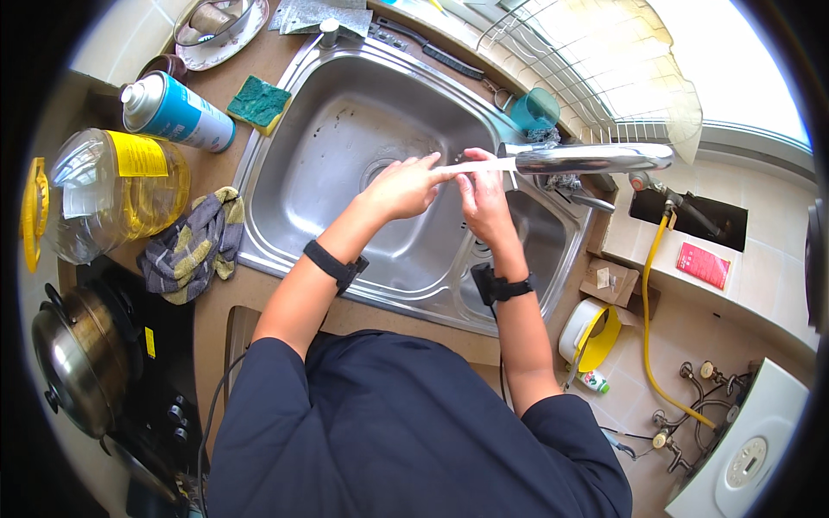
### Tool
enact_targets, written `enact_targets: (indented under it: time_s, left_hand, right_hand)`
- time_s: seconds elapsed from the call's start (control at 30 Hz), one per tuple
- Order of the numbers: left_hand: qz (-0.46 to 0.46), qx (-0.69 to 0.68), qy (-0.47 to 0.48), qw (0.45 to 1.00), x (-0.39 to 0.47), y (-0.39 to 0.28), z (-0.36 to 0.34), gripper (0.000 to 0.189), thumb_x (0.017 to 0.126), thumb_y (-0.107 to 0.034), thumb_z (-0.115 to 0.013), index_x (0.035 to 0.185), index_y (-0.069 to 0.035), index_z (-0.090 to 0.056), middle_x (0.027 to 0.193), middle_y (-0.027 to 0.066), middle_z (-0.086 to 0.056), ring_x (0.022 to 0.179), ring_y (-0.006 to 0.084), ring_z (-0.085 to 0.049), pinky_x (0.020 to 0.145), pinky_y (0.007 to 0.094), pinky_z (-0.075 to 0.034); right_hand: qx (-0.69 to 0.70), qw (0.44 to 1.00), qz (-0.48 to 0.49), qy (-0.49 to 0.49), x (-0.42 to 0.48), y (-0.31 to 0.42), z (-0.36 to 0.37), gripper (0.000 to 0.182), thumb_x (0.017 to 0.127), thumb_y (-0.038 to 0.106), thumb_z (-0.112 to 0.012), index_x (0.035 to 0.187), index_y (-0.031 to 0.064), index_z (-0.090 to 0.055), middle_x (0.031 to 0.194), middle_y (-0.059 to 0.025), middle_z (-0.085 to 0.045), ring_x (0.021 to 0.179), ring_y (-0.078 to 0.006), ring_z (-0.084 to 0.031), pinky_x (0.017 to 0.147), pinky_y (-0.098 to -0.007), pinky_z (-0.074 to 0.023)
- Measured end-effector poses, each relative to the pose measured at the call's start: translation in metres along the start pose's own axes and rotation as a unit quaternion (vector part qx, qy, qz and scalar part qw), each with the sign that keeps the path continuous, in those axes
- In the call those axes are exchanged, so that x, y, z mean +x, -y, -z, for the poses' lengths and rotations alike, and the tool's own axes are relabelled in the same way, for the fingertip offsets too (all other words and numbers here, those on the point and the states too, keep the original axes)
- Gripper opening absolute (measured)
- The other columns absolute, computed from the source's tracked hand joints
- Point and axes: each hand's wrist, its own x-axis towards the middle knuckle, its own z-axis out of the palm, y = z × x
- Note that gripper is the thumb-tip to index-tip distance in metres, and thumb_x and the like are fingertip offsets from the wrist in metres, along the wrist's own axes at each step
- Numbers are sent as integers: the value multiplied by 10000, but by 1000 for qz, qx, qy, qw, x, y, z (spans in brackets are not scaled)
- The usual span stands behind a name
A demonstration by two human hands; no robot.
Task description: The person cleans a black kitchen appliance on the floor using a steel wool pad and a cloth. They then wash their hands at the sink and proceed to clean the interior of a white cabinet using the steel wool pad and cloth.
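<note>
Over the large bowl of the stainless steel sink (311, 188), my left hand (403, 186) is held palm down with its fingers apart. My right hand (484, 197) is raised just beside it, over the divider between the two bowls, thumb and fingers apart. A thin white streak (482, 166), which looks like running water, spans from the end of the chrome faucet (583, 158) across my right fingers to my left fingertips. No object shows in either hand. A green and yellow sponge (259, 103) lies at the sink's left rim.
Left of the sink are a spray can (184, 116), a large oil bottle (123, 188) and a crumpled checked cloth (194, 246). A metal pot (84, 362) stands on the black hob. Behind the sink are a brush (447, 58), a teal cup (536, 110) and a wire rack (550, 58).
</note>
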Motion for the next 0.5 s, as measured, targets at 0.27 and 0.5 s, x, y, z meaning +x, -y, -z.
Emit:
enact_targets:
  time_s: [0.27,0.5]
  left_hand:
    - [-48,-201,-9,978,2,1,-11,557,863,-73,-592,1405,-48,-464,1382,232,-520,1257,391,-510,1066,427,-419]
    - [-32,-157,-25,987,-9,-3,-18,563,827,-27,-544,1387,-44,-486,1358,239,-533,1238,398,-524,1026,438,-444]
  right_hand:
    - [62,981,-86,-161,-18,27,-21,115,850,87,-703,956,49,-727,1160,-147,-554,1101,-325,-534,942,-433,-437]
    - [-103,992,5,-66,-8,40,-4,151,791,73,-713,922,33,-651,1289,-180,-520,1144,-356,-513,962,-450,-453]
